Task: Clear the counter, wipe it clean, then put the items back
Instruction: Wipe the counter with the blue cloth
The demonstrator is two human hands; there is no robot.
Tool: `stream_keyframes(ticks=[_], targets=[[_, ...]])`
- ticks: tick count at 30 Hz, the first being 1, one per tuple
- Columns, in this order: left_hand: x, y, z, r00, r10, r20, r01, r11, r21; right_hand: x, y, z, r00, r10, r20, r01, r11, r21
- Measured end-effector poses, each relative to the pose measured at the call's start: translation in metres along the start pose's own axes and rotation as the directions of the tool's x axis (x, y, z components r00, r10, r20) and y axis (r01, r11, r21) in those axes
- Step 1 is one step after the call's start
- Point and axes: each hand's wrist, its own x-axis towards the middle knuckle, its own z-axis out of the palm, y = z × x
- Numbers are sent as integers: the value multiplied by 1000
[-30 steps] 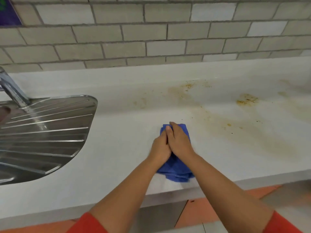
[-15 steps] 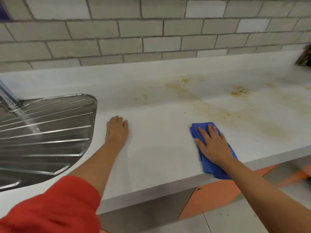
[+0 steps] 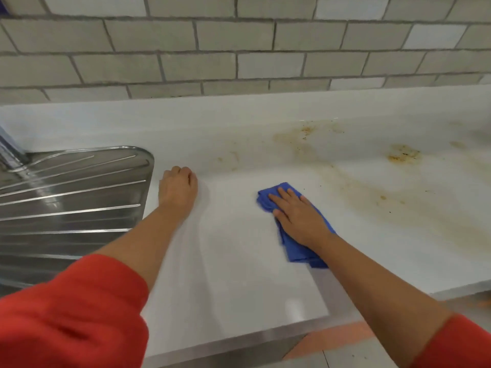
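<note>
While the right hand (image 3: pixel 300 219) lies flat, palm down, on the blue cloth (image 3: pixel 295 229), its fingers are spread and extended toward the wall; it presses the cloth onto the white worktop (image 3: pixel 239 274) and does not grip it. The right forearm runs in from the lower right, with a red sleeve at the frame corner. The left hand (image 3: pixel 178 188) rests on the bare worktop just right of the steel drainboard (image 3: pixel 71 208), fingers curled under at the knuckles, holding nothing. The left arm is extended, its red sleeve (image 3: pixel 71 312) pushed up above the elbow.

Count: one cloth, folded and rumpled, its near end trailing toward the front edge under the right wrist. Two hands, well apart. One drainboard, ribbed, at the left; one metal tap base (image 3: pixel 10 152) at its far corner, mostly out of frame. Brown-yellow stains (image 3: pixel 403 154): roughly three patches on the right half of the worktop, one near the back upstand, one further right, and a diffuse streak between them and the cloth. The cloth sits just left of that streak. A tiled wall (image 3: pixel 239 49) stands behind.
</note>
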Motion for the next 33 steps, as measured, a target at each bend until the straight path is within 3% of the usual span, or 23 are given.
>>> stream_keyframes(ticks=[2,4,7,9,12,15,17,19,20,22,24,26,28,30,33], targets=[[10,1,8,1000,1,5,-1,995,-103,28,12,-6,984,172,-46,-173,985,-21],[22,-1,13,1000,-16,7,17,976,-216,47,-8,-1,973,213,-85,-217,975,-44],[33,-1,17,996,-90,-11,81,939,-333,41,-64,18,995,-91,-52,90,996,-26],[34,1,20,986,-167,-27,142,904,-403,34,-79,20,952,-305,-1,305,952,7],[35,1,23,969,-244,-27,205,864,-460,76,-46,4,921,-390,13,389,921,25],[34,-2,24,954,-300,-16,246,811,-531,136,-3,-10,993,-116,-32,115,993,-23],[35,-3,25,947,-321,-12,264,798,-542,157,3,-11,995,81,-56,-83,996,-45],[37,-2,26,948,-317,-13,266,818,-511,158,-20,-3,979,185,-80,-190,980,-58],[38,-2,27,950,-312,-21,260,825,-502,151,-39,3,982,163,-93,-169,984,-64],[39,-2,28,949,-314,-36,254,823,-507,127,-80,19,992,-59,-108,53,997,-55],[40,-2,28,947,-319,-32,255,810,-529,110,-103,27,952,-300,-60,297,954,-45],[40,-2,27,946,-324,-19,263,799,-541,131,-93,20,915,-401,-50,400,916,-28],[39,-2,27,942,-335,-15,273,795,-542,171,-67,9,940,-334,-68,331,942,-47],[36,-1,27,940,-340,-14,279,794,-540,209,-32,-3,989,-129,-77,126,991,-37],[37,-1,26,941,-338,-12,275,785,-555,229,-13,-9,992,91,-87,-97,993,-64]])
